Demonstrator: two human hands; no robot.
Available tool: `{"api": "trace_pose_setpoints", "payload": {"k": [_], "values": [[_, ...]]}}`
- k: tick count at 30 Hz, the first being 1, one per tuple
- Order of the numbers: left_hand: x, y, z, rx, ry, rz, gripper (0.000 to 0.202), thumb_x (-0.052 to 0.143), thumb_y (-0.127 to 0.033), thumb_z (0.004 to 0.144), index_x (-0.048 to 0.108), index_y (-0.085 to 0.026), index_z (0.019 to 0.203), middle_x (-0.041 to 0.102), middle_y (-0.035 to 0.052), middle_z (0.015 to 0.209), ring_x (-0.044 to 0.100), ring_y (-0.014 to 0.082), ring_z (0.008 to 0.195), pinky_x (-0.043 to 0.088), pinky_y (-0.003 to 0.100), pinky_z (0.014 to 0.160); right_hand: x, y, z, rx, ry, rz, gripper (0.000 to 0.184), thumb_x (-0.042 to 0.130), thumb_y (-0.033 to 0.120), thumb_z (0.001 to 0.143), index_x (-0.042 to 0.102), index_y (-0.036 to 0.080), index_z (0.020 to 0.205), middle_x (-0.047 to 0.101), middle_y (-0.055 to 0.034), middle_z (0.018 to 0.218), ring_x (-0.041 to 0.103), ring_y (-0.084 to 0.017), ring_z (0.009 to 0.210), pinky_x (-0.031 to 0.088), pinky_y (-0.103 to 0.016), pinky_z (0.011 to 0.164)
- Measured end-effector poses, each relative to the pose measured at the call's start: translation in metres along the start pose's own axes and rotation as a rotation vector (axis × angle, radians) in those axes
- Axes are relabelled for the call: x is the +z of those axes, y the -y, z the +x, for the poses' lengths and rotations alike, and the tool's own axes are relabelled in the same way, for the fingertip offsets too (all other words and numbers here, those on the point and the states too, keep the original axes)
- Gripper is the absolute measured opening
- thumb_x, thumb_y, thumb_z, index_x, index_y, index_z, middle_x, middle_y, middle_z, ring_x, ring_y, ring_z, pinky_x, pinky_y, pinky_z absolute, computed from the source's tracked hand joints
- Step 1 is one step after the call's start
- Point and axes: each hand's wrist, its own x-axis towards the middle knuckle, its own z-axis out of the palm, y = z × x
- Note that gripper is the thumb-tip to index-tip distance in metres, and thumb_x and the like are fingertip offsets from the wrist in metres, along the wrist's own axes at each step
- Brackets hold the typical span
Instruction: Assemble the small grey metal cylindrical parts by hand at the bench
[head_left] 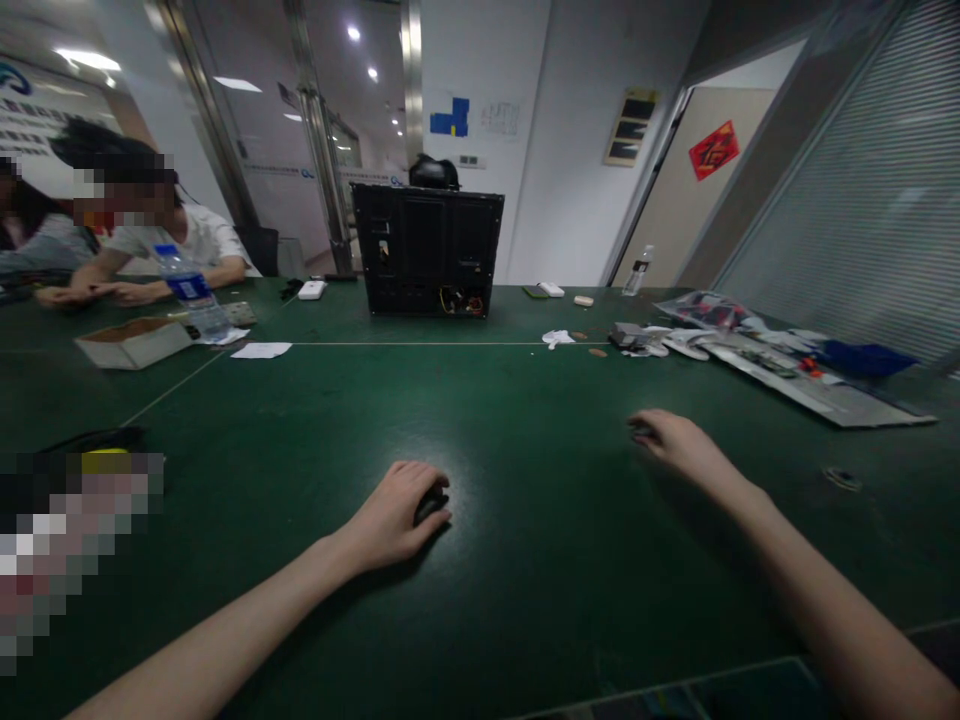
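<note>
My left hand [403, 508] rests on the green tabletop [510, 600], left of the middle. Its fingers are loosely curved, with the thumb apart from them, and only a dark gap shows between. To the right and farther off, my right hand [671, 442] is low over the same tabletop. Its fingers bend down in a loose curve, thumb a little apart; the shaded space under them shows no object I can make out. A small dark ring-like item [841, 479] lies to the right of my right forearm.
A black panel-like device [427, 250] stands upright at the back. On the left are a water bottle [193, 292], an open box [135, 345] and a seated person [202, 235]. A cluttered board [817, 390] and a small grey block [628, 336] lie on the right.
</note>
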Motion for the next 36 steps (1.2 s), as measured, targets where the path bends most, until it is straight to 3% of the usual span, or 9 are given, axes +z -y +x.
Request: {"api": "trace_pose_setpoints", "payload": {"k": [6,8,11,15,19,23,28,33,36], "values": [[0.0,0.001,-0.001,0.008,0.005,0.006,0.023,0.057,-0.03,0.086,0.054,-0.02,0.107,0.061,0.0064,0.105,0.056,0.0232,0.098,0.04,0.044,0.092,-0.014,0.162,-0.019,-0.505,0.123,0.239,0.03,0.052,0.013,0.082,0.057,0.02,0.111,0.059,-0.0078,0.11,0.056,-0.021,0.1,0.047,-0.036,0.084],[0.001,0.001,-0.001,0.013,0.005,0.013,0.021,0.055,-0.027,0.086,0.054,-0.02,0.106,0.062,0.0065,0.104,0.056,0.0232,0.098,0.04,0.043,0.092,-0.012,0.199,-0.026,-0.649,0.152,0.254,0.032,0.055,0.011,0.08,0.058,0.021,0.111,0.06,-0.0075,0.108,0.057,-0.021,0.098,0.048,-0.035,0.082],[0.003,0.004,-0.001,0.027,-0.009,0.023,0.016,0.049,-0.021,0.089,0.054,-0.02,0.104,0.062,0.0069,0.103,0.056,0.0228,0.096,0.04,0.041,0.089,-0.004,0.234,-0.03,-0.815,0.194,0.231,0.035,0.054,0.008,0.079,0.056,0.018,0.112,0.062,-0.0087,0.105,0.057,-0.021,0.096,0.047,-0.034,0.082],[0.007,0.009,-0.002,0.025,-0.041,0.031,0.017,0.043,-0.017,0.089,0.054,-0.019,0.102,0.063,0.0068,0.101,0.057,0.0221,0.094,0.04,0.04,0.088,0.01,0.246,-0.028,-0.848,0.22,0.315,0.042,0.055,0.009,0.078,0.051,0.018,0.118,0.061,-0.0087,0.109,0.056,-0.021,0.099,0.045,-0.033,0.086],[0.008,0.009,-0.002,0.015,-0.033,0.044,0.016,0.045,-0.019,0.088,0.055,-0.019,0.101,0.063,0.0075,0.1,0.056,0.0233,0.094,0.039,0.041,0.088,0.026,0.239,-0.027,-0.751,0.188,0.539,0.049,0.06,0.017,0.078,0.045,0.019,0.125,0.059,-0.009,0.115,0.055,-0.02,0.103,0.044,-0.033,0.09],[0.006,0.006,-0.001,0.011,-0.024,0.033,0.016,0.046,-0.019,0.088,0.054,-0.018,0.102,0.063,0.0077,0.1,0.056,0.0233,0.093,0.039,0.041,0.089,0.039,0.234,-0.029,-0.726,0.154,0.614,0.049,0.062,0.019,0.077,0.046,0.017,0.123,0.059,-0.01,0.114,0.054,-0.021,0.102,0.043,-0.036,0.091],[0.006,0.005,0.001,0.023,-0.021,0.025,0.014,0.045,-0.02,0.089,0.054,-0.018,0.1,0.063,0.0073,0.097,0.056,0.0227,0.091,0.04,0.041,0.088,0.042,0.235,-0.031,-0.734,0.141,0.61,0.048,0.06,0.018,0.078,0.046,0.017,0.124,0.058,-0.01,0.115,0.053,-0.022,0.105,0.041,-0.038,0.094],[0.006,0.005,0.001,0.015,-0.026,0.027,0.013,0.047,-0.021,0.088,0.054,-0.018,0.099,0.063,0.0083,0.099,0.056,0.0236,0.093,0.04,0.042,0.089,0.041,0.232,-0.03,-0.713,0.139,0.651,0.066,0.066,0.026,0.074,0.037,0.017,0.133,0.053,-0.0119,0.125,0.049,-0.023,0.114,0.038,-0.039,0.098],[0.006,0.005,0.001,0.013,-0.022,0.01,0.016,0.045,-0.02,0.089,0.054,-0.019,0.102,0.063,0.0079,0.1,0.056,0.0231,0.094,0.04,0.042,0.09,0.039,0.231,-0.028,-0.675,0.139,0.605,0.055,0.067,0.029,0.074,0.046,0.016,0.123,0.058,-0.0104,0.115,0.053,-0.022,0.105,0.041,-0.038,0.092]]}}
